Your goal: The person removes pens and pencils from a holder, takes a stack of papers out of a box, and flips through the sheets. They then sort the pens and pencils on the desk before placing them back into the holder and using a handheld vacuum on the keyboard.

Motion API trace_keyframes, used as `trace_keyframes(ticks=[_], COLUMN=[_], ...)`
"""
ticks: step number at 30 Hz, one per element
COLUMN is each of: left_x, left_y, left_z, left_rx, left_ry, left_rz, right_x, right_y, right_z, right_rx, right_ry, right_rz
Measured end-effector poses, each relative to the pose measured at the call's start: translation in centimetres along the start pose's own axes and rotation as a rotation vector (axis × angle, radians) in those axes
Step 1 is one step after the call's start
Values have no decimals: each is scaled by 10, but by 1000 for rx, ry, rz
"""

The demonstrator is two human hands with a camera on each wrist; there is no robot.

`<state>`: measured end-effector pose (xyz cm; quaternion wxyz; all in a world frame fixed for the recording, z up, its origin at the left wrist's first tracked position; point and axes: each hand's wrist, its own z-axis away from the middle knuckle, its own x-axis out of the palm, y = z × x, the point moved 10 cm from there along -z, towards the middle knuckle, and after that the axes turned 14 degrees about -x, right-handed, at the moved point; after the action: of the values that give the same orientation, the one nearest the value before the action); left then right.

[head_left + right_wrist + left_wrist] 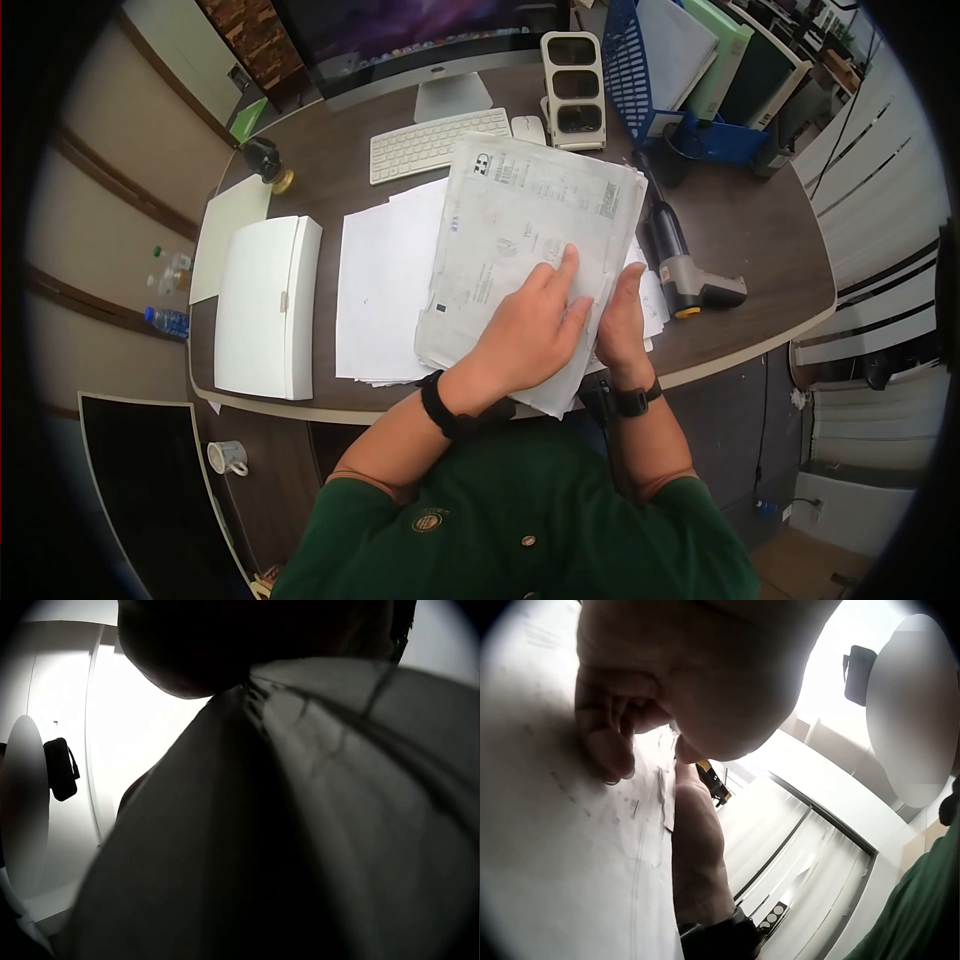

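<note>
A pale grey plastic envelope (530,205) with printed labels lies slanted over the papers, its lower corner past the desk's front edge. Across its lower right part lies the left hand (525,335), index finger extended onto the surface. In the left wrist view this hand (690,675) touches the envelope (562,847) with fingers partly bent. The right hand (622,325) holds the envelope's right edge, thumb upward, other fingers mostly hidden behind. Dark in the right wrist view, the right hand (255,637) is at the creased envelope (360,765).
White papers (385,290) lie under and left of the envelope. Further left is a white box (258,310). Behind stand a keyboard (430,146), a mouse (528,129), a three-slot holder (574,90) and a blue file rack (720,142). A handheld black-and-grey device (680,270) lies right.
</note>
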<state>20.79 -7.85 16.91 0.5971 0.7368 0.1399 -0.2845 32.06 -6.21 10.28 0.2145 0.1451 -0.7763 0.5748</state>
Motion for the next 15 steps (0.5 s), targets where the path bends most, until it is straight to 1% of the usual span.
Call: trace_keyframes(ticks=[1, 4, 7, 8, 11, 13, 14, 15], left_x=[2, 6, 1, -5, -62, -110, -116, -121], left_y=[-1, -6, -13, -13, -12, -14, -33, -53], left_z=[0, 1, 2, 1, -2, 5, -6, -16], left_rx=[-8, 13, 72, 95, -14, 107, 59, 12], left_ry=[7, 26, 30, 29, 317, 709, 609, 509], left_rz=[-4, -1, 30, 42, 1, -177, -60, 56], right_x=[-1, 3, -10, -10, -13, -19, -19, -23], right_y=[2, -3, 5, 2, -19, -35, -42, -50], right_z=[0, 0, 2, 1, 2, 3, 4, 5], right_rx=[-8, -40, 8, -11, -61, -148, -191, -206], right_ry=[5, -157, -69, -64, -71, -125, -153, -105], right_rz=[-56, 354, 205, 186, 149, 162, 169, 236])
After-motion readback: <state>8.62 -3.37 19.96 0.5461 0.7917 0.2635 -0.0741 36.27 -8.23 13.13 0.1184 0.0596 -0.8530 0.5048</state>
